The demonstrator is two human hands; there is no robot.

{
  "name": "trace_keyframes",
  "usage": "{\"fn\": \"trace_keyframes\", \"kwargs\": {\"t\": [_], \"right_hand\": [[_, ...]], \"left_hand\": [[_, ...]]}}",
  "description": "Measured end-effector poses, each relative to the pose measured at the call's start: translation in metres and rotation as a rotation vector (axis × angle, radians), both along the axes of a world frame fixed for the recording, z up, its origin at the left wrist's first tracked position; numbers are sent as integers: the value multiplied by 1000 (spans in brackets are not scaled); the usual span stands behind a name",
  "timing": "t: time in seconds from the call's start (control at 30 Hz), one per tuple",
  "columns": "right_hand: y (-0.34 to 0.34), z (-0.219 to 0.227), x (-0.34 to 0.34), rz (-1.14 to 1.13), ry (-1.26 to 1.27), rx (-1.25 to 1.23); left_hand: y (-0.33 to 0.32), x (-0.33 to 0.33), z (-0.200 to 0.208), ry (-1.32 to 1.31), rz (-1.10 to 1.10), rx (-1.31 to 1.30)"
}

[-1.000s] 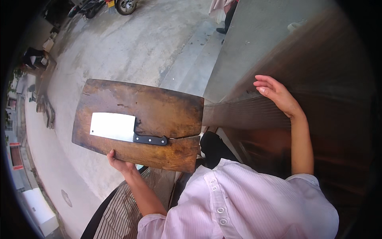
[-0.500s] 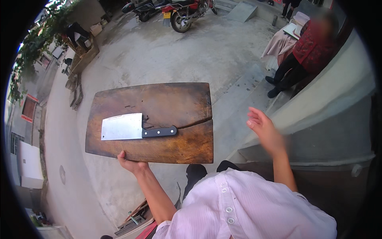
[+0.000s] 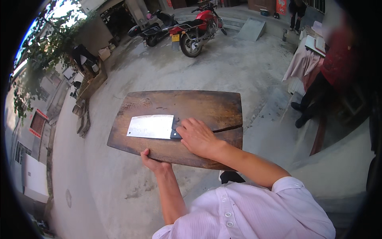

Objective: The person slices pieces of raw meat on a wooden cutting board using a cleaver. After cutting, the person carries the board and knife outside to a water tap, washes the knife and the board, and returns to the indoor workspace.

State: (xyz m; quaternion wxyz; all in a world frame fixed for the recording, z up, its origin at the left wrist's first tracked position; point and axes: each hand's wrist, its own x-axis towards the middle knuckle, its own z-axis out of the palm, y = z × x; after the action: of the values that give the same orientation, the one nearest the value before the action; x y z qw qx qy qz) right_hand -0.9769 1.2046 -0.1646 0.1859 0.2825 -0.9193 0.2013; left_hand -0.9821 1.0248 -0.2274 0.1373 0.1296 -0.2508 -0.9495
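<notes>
A thick brown wooden cutting board (image 3: pixel 203 106) with a long crack on its right side is held out in front of me. My left hand (image 3: pixel 156 162) grips its near edge from below, thumb over the rim and the other fingers hidden underneath. Flat on the board lies a cleaver (image 3: pixel 149 126), its wide steel blade pointing left. My right hand (image 3: pixel 197 137) rests over the cleaver's black riveted handle, fingers curled around it and covering most of it.
A red motorcycle (image 3: pixel 199 30) and a dark scooter (image 3: pixel 153 32) are parked at the far side of the concrete yard (image 3: pixel 159 69). At right a person in dark red (image 3: pixel 338 59) stands beside a cloth-covered table (image 3: pixel 300 65). Another person (image 3: pixel 296 14) is farther back.
My right hand has come in from the right, away from the board before, onto the cleaver's handle. The board and cleaver appear shifted right as the view tilted up.
</notes>
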Motion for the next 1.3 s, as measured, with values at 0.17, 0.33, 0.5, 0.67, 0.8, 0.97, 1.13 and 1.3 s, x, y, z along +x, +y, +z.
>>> {"fn": "trace_keyframes", "kwargs": {"t": [0.17,0.33,0.5,0.67,0.8,0.97,1.13,1.3], "right_hand": [[69,-54,-142,-9,-118,48],[136,-98,-330,-121,-213,9],[198,-90,-513,-191,-196,-69],[304,-103,-629,-546,-331,-353],[402,-91,-692,-872,-264,-348],[514,-92,-788,-1068,-175,-479],[620,-101,-909,-1166,-151,-518],[734,-112,-1035,-1201,-31,-575]], "left_hand": [[56,-178,-59,105,-28,81],[111,-387,-112,-61,-9,77],[146,-571,-101,197,-192,49],[248,-771,-103,36,-271,-1],[363,-905,-76,33,-374,-1],[495,-1040,-76,55,-551,66],[615,-1147,-67,-20,-647,51],[728,-1262,-47,84,-611,65]]}}
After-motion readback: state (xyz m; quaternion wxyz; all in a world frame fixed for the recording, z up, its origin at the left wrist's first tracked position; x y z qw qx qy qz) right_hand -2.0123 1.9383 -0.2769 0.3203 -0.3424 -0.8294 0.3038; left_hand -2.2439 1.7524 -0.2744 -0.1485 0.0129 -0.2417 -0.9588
